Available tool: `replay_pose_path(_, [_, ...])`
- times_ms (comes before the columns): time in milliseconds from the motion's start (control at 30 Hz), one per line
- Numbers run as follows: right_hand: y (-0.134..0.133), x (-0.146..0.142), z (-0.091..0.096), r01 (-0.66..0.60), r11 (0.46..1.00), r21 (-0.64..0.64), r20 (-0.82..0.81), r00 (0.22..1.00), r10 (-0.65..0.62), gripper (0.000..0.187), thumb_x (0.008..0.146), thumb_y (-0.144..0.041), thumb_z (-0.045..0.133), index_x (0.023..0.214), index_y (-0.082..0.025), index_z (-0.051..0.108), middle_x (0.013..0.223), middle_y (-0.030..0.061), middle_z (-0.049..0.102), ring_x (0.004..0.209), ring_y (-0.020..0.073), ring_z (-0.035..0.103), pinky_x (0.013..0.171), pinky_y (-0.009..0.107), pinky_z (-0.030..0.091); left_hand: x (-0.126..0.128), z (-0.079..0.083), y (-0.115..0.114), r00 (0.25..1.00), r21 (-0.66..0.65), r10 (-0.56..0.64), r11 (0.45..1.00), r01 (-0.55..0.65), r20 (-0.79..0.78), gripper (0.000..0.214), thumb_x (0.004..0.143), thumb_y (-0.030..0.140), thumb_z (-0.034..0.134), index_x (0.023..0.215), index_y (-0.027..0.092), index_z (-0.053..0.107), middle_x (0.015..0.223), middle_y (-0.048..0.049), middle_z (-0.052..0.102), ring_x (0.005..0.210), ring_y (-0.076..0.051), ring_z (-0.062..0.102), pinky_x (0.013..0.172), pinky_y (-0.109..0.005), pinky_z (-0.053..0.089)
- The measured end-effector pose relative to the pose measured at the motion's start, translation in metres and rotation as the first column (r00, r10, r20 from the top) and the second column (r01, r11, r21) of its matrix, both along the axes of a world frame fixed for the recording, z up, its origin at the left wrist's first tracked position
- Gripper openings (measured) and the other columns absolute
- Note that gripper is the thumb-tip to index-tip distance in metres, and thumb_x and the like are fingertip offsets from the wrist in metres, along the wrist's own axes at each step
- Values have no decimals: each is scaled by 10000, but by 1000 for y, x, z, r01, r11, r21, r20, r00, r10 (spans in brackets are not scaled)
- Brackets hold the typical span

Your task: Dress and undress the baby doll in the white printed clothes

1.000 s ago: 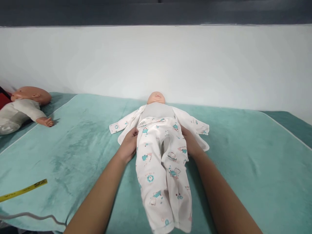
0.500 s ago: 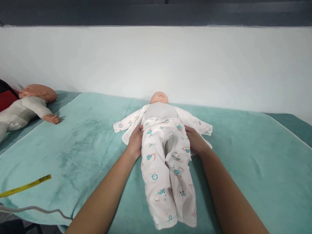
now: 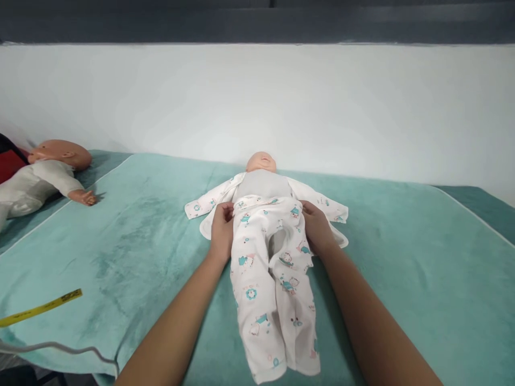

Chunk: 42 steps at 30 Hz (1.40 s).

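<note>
Gripping the printed baby trousers (image 3: 257,279) by both waist sides, we curl our left hand (image 3: 222,229) and right hand (image 3: 318,229) nearly closed; the doll (image 3: 263,185) lies face-up, head (image 3: 261,162) far.

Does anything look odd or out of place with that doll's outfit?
The printed trousers gape at the crotch, which looks odd, though that may be their cut. The matching jacket lies spread open, baring the doll's grey chest.

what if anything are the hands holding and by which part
Apparently the printed baby trousers, at both sides near the waistband, by left hand and right hand; grip partly hidden.
</note>
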State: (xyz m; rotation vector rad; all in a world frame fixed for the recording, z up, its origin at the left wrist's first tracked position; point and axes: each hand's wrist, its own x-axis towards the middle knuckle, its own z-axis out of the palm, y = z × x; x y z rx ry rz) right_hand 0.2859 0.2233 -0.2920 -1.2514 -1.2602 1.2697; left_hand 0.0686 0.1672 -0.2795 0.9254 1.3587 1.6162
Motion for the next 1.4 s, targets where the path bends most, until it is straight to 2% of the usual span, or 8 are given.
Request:
replay_pose_path(200, [-5, -1, 6, 16, 994, 110, -86, 996, -6, 263, 695, -372, 667, 888, -218, 576, 890, 8, 664, 795, 163, 596, 695, 263, 478, -4, 2, -3, 993, 135, 4, 991, 12, -119, 201, 770, 238, 651, 969, 228, 629, 1109, -42, 669, 1064, -199, 601, 959, -315, 446])
replay_pose_path(333, [-7, -1, 8, -11, 951, 308, -103, 994, 45, 185, 702, -321, 690, 817, -221, 585, 1252, 20, 617, 1164, 215, 556, 966, 334, 454, -10, -1, -3, 982, 155, -28, 986, 57, -186, 238, 811, 274, 629, 1045, 237, 649, 1168, -43, 664, 1112, -211, 592, 1002, -326, 433])
replay_pose_path(467, [-8, 0, 10, -139, 949, 282, -207, 957, 202, 173, 727, -319, 700, 819, -233, 580, 1412, -17, 532, 1287, 226, 497, 1021, 359, 432, -15, -1, 0, 977, 133, -35, 989, 64, -210, 236, 819, 278, 615, 1045, 234, 666, 1103, -36, 688, 1042, -206, 615, 956, -312, 452])
replay_pose_path(667, [-5, 1, 16, -133, 973, 191, -71, 986, 149, 268, 712, -399, 704, 900, -220, 640, 1274, 15, 631, 1112, 226, 584, 881, 318, 481, -18, 0, 4, 901, 148, 20, 988, 49, -433, 245, 860, 330, 582, 1061, 222, 670, 1084, -49, 697, 1000, -210, 621, 923, -322, 462])
replay_pose_path(800, [4, -1, 24, -106, 963, 246, 143, 987, 72, 228, 774, -416, 611, 794, -190, 627, 913, 12, 674, 865, 175, 575, 732, 267, 434, -20, 0, 11, 806, 167, 53, 984, 57, -589, 254, 894, 347, 532, 1065, 215, 666, 1051, -42, 701, 952, -192, 615, 891, -312, 456])
replay_pose_path(1033, [37, -16, 37, -109, 937, 333, 576, 810, -111, 269, 803, -308, 471, 585, -178, 383, 571, -30, 393, 621, 114, 354, 586, 265, 241, -27, -11, 36, 959, 25, 72, 997, -68, -273, 241, 871, 403, 548, 764, 191, 587, 695, 22, 568, 664, -122, 489, 662, -239, 410])
replay_pose_path(1200, [47, -24, 29, 28, 975, 220, 470, 873, -131, 280, 790, -299, 490, 583, -178, 345, 579, -34, 361, 616, 107, 332, 575, 263, 233, -28, -20, 42, 998, -91, 41, 995, -38, 39, 224, 829, 393, 586, 756, 184, 556, 650, 38, 532, 585, -99, 446, 587, -225, 390])
replay_pose_path(1400, [33, -9, 24, -146, 960, 237, 251, 964, 84, 202, 795, -394, 606, 804, -194, 585, 779, -12, 571, 736, 134, 509, 676, 257, 389, -23, -9, 34, 982, 58, 12, 998, -1, -186, 205, 816, 361, 623, 925, 192, 664, 929, -25, 683, 857, -150, 601, 802, -273, 463])
